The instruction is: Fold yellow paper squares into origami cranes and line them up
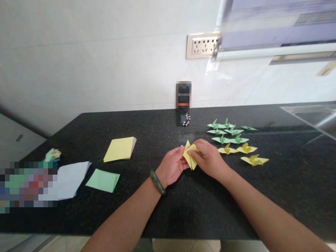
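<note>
Between my hands is a piece of folded yellow origami paper (191,157), kite-like in outline with a point at the top. My left hand (172,166) grips its left side, fingers beneath it and a bracelet at the wrist. From the right, my right hand (210,157) pinches the paper with the thumb across its front. Several green paper cranes (222,139) stand in rows to the right, and nearer to me sit three yellow paper cranes (254,160).
Left of my hands lie a stack of yellow-topped square paper (119,148), a folded green sheet (103,180) and white sheets (70,180). A phone (183,96) leans on the wall, a beaded strap (187,119) below it. At the right is a sink edge (309,122).
</note>
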Action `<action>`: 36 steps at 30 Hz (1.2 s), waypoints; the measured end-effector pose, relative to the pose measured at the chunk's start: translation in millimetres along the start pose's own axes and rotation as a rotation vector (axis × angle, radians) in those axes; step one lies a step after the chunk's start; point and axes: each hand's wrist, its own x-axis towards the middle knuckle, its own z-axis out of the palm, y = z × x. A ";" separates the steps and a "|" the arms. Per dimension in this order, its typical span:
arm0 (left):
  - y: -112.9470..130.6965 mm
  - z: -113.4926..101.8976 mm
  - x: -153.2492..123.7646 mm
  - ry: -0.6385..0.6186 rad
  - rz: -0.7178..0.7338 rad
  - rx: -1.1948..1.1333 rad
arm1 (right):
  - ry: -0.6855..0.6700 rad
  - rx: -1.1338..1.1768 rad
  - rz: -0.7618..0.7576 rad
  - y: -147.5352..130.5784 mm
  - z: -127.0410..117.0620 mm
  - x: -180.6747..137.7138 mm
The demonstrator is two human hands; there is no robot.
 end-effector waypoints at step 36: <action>2.4 2.6 -2.3 0.016 -0.041 0.003 | 0.051 0.426 0.404 2.2 2.2 -2.1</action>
